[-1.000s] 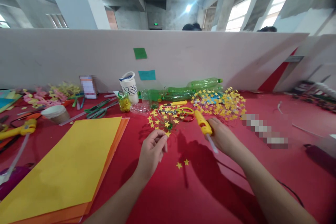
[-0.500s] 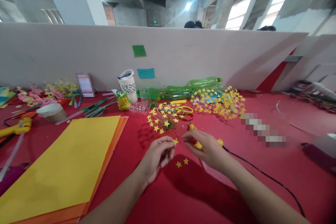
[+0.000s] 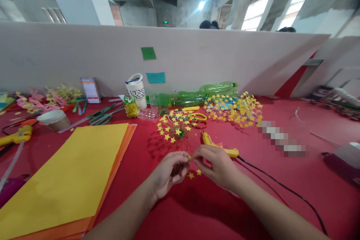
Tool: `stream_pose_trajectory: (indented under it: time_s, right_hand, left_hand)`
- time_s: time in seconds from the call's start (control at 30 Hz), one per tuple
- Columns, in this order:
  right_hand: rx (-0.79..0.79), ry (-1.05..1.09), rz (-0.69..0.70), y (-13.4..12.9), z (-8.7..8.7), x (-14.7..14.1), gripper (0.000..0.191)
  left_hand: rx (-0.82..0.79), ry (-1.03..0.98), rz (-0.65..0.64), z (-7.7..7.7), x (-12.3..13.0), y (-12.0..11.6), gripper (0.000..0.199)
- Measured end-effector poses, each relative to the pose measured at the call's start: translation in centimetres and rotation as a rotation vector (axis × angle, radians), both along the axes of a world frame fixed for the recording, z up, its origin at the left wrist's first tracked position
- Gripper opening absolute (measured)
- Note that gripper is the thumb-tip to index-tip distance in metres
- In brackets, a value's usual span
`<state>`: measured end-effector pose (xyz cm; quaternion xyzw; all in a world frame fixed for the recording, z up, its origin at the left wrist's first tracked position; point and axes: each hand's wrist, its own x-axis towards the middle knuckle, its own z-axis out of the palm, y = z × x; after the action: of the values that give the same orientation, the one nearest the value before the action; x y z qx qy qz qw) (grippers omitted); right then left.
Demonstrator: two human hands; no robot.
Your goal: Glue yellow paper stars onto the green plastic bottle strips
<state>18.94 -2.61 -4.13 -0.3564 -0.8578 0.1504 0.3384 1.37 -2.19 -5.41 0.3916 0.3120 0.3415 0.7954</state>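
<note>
A small yellow paper star is pinched between the fingertips of my left hand. From the other side, the thumb and forefinger of my right hand meet it, hiding most of its shape. Just below, two more stars lie on the red table. Beyond my hands stands a green, spoked plastic piece with yellow stars on its tips. A yellow glue gun lies behind my right hand, partly covered by it.
Yellow and orange sheets lie at left. Along the back are green scissors, a white tumbler, green plastic bottles and a star-covered cluster. The glue gun's black cable runs right. A second glue gun lies far left.
My right hand has moved left and slightly down, and its fingers have closed on the star. My left hand has lowered a little; the star has turned and shows less.
</note>
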Motion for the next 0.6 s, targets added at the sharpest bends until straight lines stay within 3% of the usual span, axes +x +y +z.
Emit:
stream_pose_trajectory:
  time_s: [0.07, 0.2, 0.27, 0.43, 0.6]
  right_hand:
    - [0.009, 0.005, -0.024, 0.0, 0.1, -0.1, 0.011]
    - [0.013, 0.036, -0.132, 0.3, 0.9, -0.1, 0.011]
    - [-0.002, 0.008, -0.182, 0.6, 1.4, -0.1, 0.010]
    - [-0.075, -0.121, -0.201, 1.7, 2.2, -0.6, 0.007]
    - [-0.098, -0.173, -0.202, 2.4, 2.5, -1.4, 0.006]
  left_hand:
    - [0.039, 0.049, 0.059, 0.1, 0.1, 0.0, 0.015]
    - [0.174, 0.221, 0.310, 0.1, 0.5, -0.1, 0.008]
    - [0.154, 0.216, 0.401, -0.1, 0.6, -0.2, 0.005]
    - [-0.078, -0.014, 0.401, -1.0, 0.4, 0.2, 0.015]
    - [-0.387, -0.233, 0.339, -1.9, -0.7, 2.5, 0.016]
